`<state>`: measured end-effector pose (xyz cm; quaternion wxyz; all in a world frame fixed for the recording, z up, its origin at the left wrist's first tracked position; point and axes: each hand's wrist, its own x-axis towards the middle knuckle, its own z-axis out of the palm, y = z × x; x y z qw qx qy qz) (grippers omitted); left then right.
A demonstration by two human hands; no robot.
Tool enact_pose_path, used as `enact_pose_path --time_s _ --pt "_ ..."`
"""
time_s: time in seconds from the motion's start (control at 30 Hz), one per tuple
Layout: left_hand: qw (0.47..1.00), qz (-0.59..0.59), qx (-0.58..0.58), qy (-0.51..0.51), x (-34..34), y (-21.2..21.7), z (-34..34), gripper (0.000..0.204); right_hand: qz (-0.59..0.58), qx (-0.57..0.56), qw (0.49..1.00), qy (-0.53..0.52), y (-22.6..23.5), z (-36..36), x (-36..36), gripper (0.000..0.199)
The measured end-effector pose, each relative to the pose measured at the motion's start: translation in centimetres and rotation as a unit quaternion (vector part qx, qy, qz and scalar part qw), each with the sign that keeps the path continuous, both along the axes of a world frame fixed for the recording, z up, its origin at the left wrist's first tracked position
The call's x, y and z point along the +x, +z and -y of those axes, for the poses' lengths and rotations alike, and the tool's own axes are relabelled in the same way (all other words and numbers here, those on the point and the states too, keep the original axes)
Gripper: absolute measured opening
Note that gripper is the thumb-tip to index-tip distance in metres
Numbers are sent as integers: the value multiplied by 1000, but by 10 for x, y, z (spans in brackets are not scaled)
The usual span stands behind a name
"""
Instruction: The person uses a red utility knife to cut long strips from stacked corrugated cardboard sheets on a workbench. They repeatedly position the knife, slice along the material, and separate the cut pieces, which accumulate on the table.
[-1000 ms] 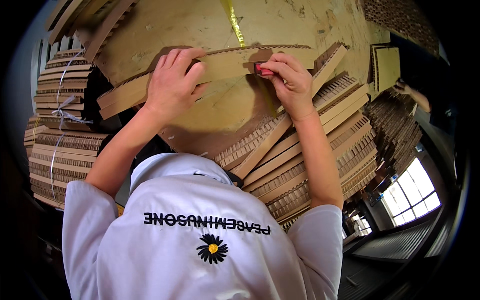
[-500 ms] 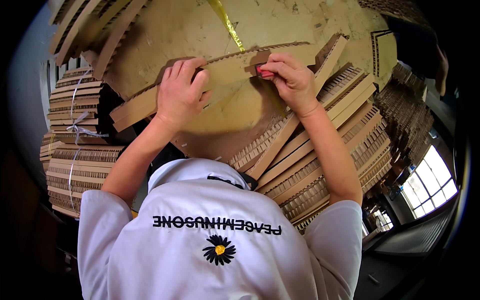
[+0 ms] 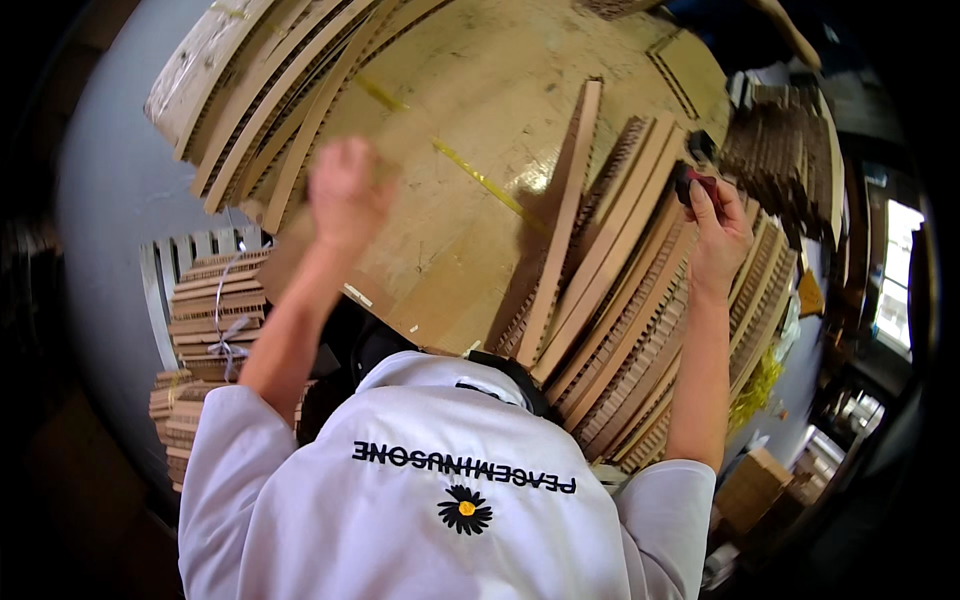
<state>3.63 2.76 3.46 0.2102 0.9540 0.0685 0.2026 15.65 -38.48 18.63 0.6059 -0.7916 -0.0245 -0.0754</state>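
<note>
My left hand (image 3: 350, 195) is smeared by motion, just right of a stack of honeycomb cardboard strips (image 3: 300, 160). A blurred tan shape beside it may be a strip, but I cannot tell whether the fingers grip it. My right hand (image 3: 718, 245) pinches a small red-and-black block-like tool (image 3: 695, 186), its exact kind unclear. That hand is over the upper end of a second row of cardboard strips (image 3: 625, 240), standing on edge and fanned out. One strip (image 3: 565, 220) leans apart at the row's left side.
A yellow tape line (image 3: 490, 185) crosses the worn tan tabletop (image 3: 470, 80). Tied bundles of strips (image 3: 215, 310) stand at the left. Brown cardboard stacks (image 3: 780, 155) are at the far right, with another person's arm (image 3: 790, 35) beyond. A black object (image 3: 702, 147) sits near my right hand.
My left hand has moved up and left toward the left stack. My right hand has moved right with the red-and-black tool. The strip that lay across the table before me has left that place.
</note>
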Motion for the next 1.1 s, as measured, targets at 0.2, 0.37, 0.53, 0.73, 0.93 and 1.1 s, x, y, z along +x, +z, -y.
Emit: enact_pose_path --time_s 0.2,0.37,0.53,0.73,0.93,1.1 --pt "994 94 49 13 80 59 8 46 -32 14 994 -102 3 52 -56 21" --pt "898 -405 -140 -94 4 10 189 69 -54 41 997 -26 -3 6 -63 18" --pt "932 -332 -94 -109 -16 -19 206 52 -54 -29 996 59 -6 -22 -57 12" --pt "984 -139 93 -60 -58 -10 84 35 -44 -33 980 192 -55 -67 -41 17" --pt "997 0 29 -78 -106 -44 69 29 -35 -107 950 293 -125 -117 -36 17" --pt "999 9 -43 -32 -104 -57 75 26 -20 -161 912 375 -145 -112 -36 20"
